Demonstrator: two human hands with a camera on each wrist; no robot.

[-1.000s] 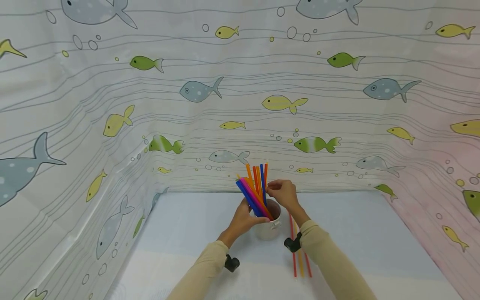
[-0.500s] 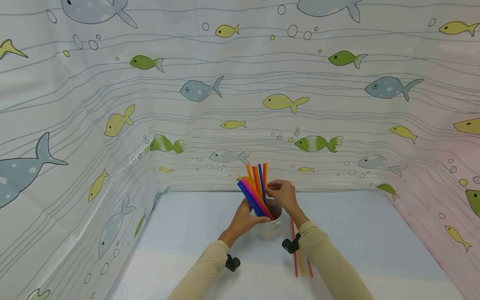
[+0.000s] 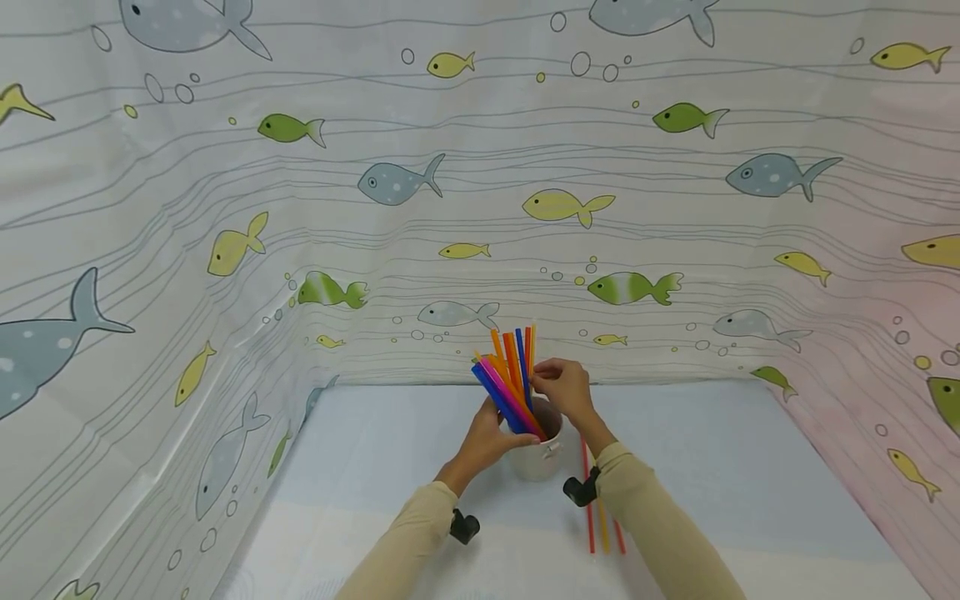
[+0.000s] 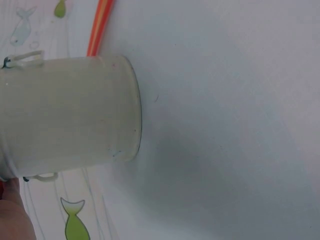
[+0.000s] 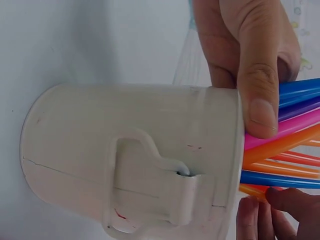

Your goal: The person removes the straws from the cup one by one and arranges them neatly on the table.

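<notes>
A white canister (image 3: 536, 462) with wire clasps stands upright on the table, several coloured drinking straws (image 3: 510, 392) rising from its mouth. My left hand (image 3: 483, 437) is at its left rim and holds the leaning blue, pink and orange straws, thumb in front. In the right wrist view that thumb (image 5: 262, 117) lies across the blue and pink straws by the rim. My right hand (image 3: 566, 387) is above the right side of the mouth. Its thumb and fingers pinch an orange straw (image 5: 255, 191), clearest in the right wrist view. The straws' lower ends are hidden inside the canister.
Two red straws and a yellow straw (image 3: 603, 525) lie on the pale table (image 3: 712, 483) right of the canister, partly under my right forearm. A fish-patterned sheet (image 3: 480, 275) forms the back and sides.
Hands and canister stay almost still. Slightly more of the orange straw at my right fingertips shows beside the red one. The head view shifts a little.
</notes>
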